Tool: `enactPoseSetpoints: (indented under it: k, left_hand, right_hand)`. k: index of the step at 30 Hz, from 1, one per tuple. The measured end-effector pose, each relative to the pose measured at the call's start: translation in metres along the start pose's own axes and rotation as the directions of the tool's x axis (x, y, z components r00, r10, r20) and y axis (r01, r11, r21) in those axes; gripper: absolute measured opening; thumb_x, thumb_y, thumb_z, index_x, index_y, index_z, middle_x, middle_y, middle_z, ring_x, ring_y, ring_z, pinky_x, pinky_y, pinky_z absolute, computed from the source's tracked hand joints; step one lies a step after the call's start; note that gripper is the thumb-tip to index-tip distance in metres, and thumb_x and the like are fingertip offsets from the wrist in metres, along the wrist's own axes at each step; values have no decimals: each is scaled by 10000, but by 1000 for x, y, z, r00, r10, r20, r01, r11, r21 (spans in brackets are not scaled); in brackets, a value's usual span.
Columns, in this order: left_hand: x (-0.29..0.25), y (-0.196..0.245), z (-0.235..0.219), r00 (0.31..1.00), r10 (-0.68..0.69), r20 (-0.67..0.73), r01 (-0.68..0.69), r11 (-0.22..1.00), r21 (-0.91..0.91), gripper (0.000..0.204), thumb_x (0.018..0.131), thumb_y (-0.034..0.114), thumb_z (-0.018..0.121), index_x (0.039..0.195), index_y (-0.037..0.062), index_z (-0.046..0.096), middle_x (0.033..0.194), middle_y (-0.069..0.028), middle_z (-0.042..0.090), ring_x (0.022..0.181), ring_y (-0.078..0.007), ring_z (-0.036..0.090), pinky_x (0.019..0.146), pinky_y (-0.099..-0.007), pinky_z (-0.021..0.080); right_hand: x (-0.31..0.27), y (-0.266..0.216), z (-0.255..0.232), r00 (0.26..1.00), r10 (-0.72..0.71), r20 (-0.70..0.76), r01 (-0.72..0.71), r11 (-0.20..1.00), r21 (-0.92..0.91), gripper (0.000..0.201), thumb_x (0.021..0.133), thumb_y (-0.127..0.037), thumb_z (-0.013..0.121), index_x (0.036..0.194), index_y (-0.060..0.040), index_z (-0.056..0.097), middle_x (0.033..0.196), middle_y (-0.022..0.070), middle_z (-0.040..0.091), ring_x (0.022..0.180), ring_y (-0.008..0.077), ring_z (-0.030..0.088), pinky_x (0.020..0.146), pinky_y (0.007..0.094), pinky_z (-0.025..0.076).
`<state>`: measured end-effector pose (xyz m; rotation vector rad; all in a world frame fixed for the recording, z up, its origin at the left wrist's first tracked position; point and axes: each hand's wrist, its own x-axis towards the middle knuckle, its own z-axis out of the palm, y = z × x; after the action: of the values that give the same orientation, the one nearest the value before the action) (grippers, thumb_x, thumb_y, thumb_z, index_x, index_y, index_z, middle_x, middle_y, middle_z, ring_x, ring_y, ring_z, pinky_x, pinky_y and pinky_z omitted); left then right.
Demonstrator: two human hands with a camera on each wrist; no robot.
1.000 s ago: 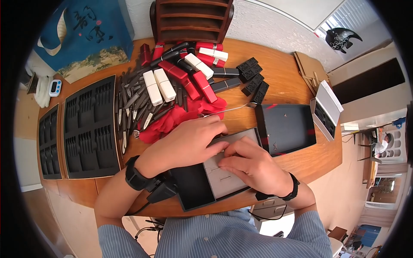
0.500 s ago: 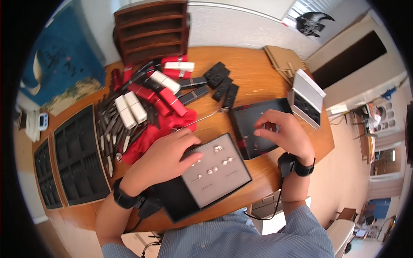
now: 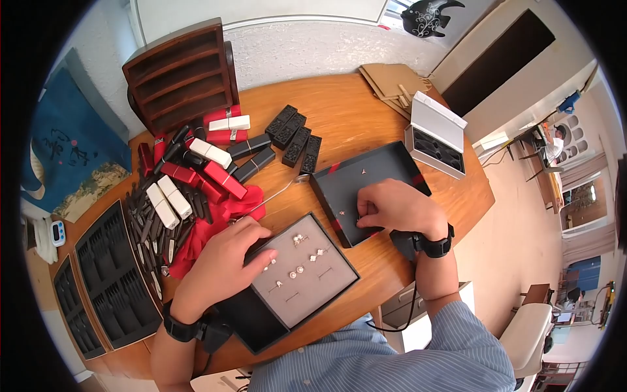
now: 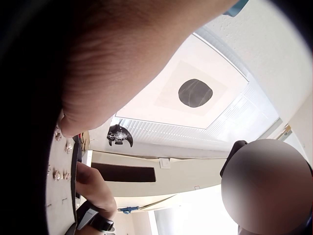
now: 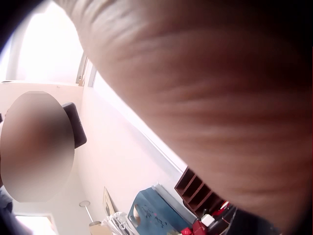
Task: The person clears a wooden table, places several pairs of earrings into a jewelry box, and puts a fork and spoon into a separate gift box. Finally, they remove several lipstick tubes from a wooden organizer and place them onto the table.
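Observation:
The jewelry box (image 3: 258, 318) lies in front of me, its grey padded insert (image 3: 317, 297) set with several small sparkling earrings (image 3: 300, 270) in slits. My left hand (image 3: 225, 264) rests at its far left edge, fingers loosely bent, thumb over the pad beside an earring. To the right, my right hand (image 3: 401, 210) reaches down into a shallow black box lid (image 3: 385, 163) with fingers curled. Its fingertips are partly hidden, and I cannot tell whether they pinch anything. Two tiny jewelry pieces show on the lid's floor, one being a small stud (image 3: 341, 212) left of the fingers.
Red, white and black lipstick tubes (image 3: 212, 153) are heaped left of centre over a red cloth (image 3: 251, 204) and dark slim sticks. Black trays (image 3: 117, 281) stand at the left. A white case (image 3: 434, 153) sits open at the right, a wooden rack (image 3: 179, 75) behind.
My right hand has left the grey insert, moved right and lowered into the black lid. The left hand stays at the insert's edge. The head view has shifted to the right.

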<state>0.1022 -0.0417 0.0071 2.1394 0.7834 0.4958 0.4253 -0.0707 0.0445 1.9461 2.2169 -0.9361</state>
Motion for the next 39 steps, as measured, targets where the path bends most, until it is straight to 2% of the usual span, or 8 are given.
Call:
enactPoseSetpoints:
  k: [8,12,21,25,26,29,36,39]
  left_hand:
    - [0,-1,0,1000,11,-1,-11,1000,-5,252,886,114,716,1064,-30,610,952,-119,590,824,-258,613,734,-332,486]
    - [0,-1,0,1000,15,-9,-15,1000,14,255,886,115,718,1065,-29,608,957,-124,586,829,-271,609,739,-334,487]
    - [0,-3,0,1000,2,-4,-2,1000,15,254,917,159,698,1073,-21,609,976,-131,581,869,-291,609,747,-364,497]
    - [-1,-7,2,1000,25,3,-25,999,30,258,929,181,683,1075,-19,613,986,-137,588,894,-317,613,763,-383,499]
    - [-1,-8,2,1000,19,20,-19,999,30,257,925,180,685,1077,-17,617,991,-139,592,900,-319,614,763,-388,500]
    - [-1,-9,3,1000,18,20,-18,999,36,256,915,173,690,1082,-11,626,999,-142,602,909,-324,618,764,-398,502]
    - [-2,-8,4,1000,11,-2,-11,1000,22,271,893,160,705,1085,-16,632,1010,-145,620,932,-336,631,777,-406,509]
    - [-2,-9,4,1000,13,-3,-13,1000,16,274,890,160,707,1084,-20,633,1013,-145,622,941,-339,634,784,-409,510]
  right_hand:
    - [4,7,6,946,-235,-222,241,970,3,68,816,-59,690,859,-22,652,795,132,679,849,333,645,738,401,504]
    - [3,0,4,918,-235,-320,264,963,50,86,806,-33,676,872,-11,626,788,133,675,793,345,648,701,398,510]
    - [0,-22,5,894,-97,-437,256,911,322,85,838,4,718,886,2,648,769,64,672,710,148,661,652,282,521]
    - [-11,-53,18,883,-273,-381,427,805,412,104,824,55,736,908,11,692,841,47,695,780,125,675,698,241,525]
    - [-12,-62,19,828,-417,-375,534,790,302,108,809,63,740,892,5,700,871,65,704,784,166,688,701,261,534]
    - [-16,-86,36,821,-519,-238,571,736,364,157,808,65,734,931,-22,692,899,71,688,784,217,681,678,286,545]
    - [-7,-98,62,784,-591,-189,616,705,351,164,847,43,682,973,-38,615,964,89,607,796,271,644,673,349,535]
    - [-8,-101,61,827,-543,-143,550,730,406,170,843,45,684,979,-32,615,975,91,610,827,284,644,683,363,536]
